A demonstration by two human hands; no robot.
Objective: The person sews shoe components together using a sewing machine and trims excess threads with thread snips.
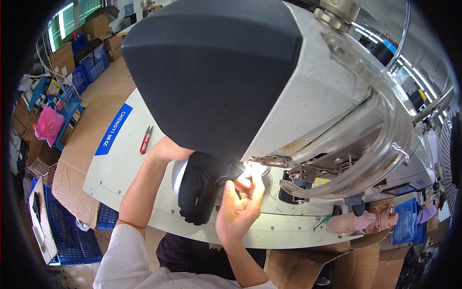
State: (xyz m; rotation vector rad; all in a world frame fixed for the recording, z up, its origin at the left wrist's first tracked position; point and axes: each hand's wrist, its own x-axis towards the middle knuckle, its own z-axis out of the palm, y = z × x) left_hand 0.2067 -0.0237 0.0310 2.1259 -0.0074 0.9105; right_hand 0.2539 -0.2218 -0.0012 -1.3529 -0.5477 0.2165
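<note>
An industrial sewing machine with a black cover [216, 72] and a pale grey body [284, 111] fills the upper middle. Under its head, a black padded piece with a wavy edge [197, 190] hangs over the near edge of the table, a white curved part [178, 174] beside it. My left hand [175, 150] reaches in from the left behind that piece; the cover and the piece hide its fingers. Close to the brightly lit needle area is my right hand [240, 207], palm up, fingers curled toward the thumb. Glare hides what its fingertips pinch.
Red-handled thread snips [146, 139] lie on the pale tabletop [113, 176] at left. Rightward are a green-handled tool [323, 221], a pink bottle [351, 223] and a clear curved guard [346, 188]. Blue crates [72, 236] and cardboard [79, 183] flank the table.
</note>
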